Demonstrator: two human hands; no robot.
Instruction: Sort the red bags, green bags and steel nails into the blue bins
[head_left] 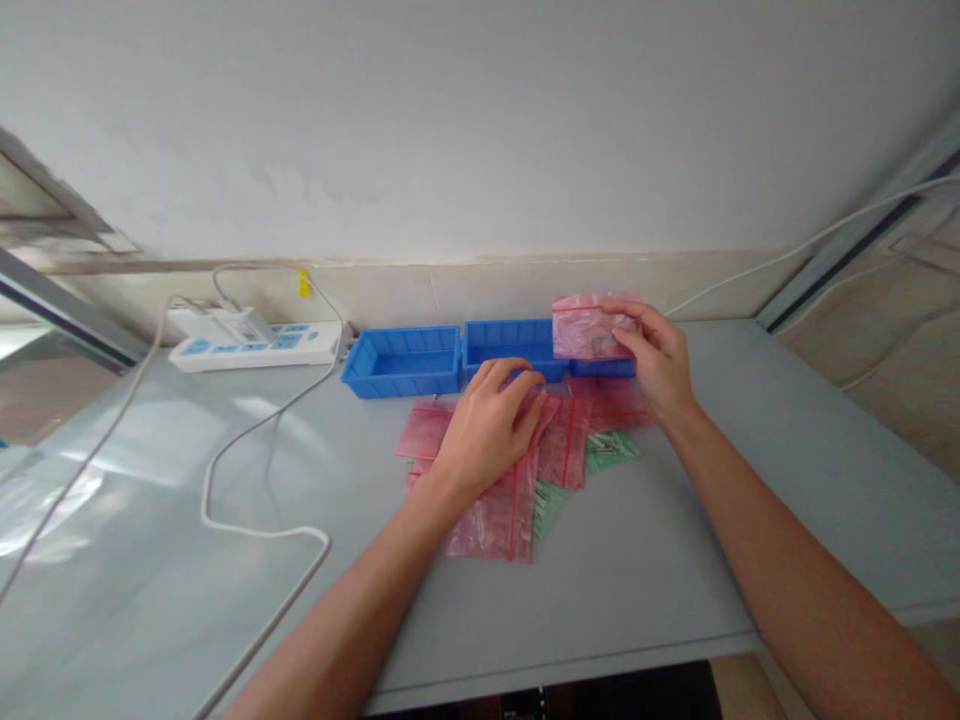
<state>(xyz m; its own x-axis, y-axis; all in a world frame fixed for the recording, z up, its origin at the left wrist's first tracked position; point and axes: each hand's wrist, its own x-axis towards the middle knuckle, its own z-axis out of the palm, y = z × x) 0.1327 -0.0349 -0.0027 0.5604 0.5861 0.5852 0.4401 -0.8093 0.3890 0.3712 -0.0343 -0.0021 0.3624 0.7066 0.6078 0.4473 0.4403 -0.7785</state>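
Note:
My right hand (660, 365) pinches a pink zip bag (589, 332) between thumb and fingers, lifted in front of the right-hand blue bin (604, 368). The bag's red seal line runs along its top; its contents are too blurred to name. Over a loose pile of pink zip bags (487, 525) my left hand (491, 415) is bent, fingers and thumb closed on one bag of the pile, partly hidden by the hand. Green bags (611, 450) with small pieces inside show from under the pink ones.
Along the wall behind the pile stand the middle blue bin (510, 338) and the left blue bin (405, 350). A white power strip (300, 345) with plugged-in adapters lies to their left. A white cable (259, 530) snakes over the grey table (637, 590) towards its front edge.

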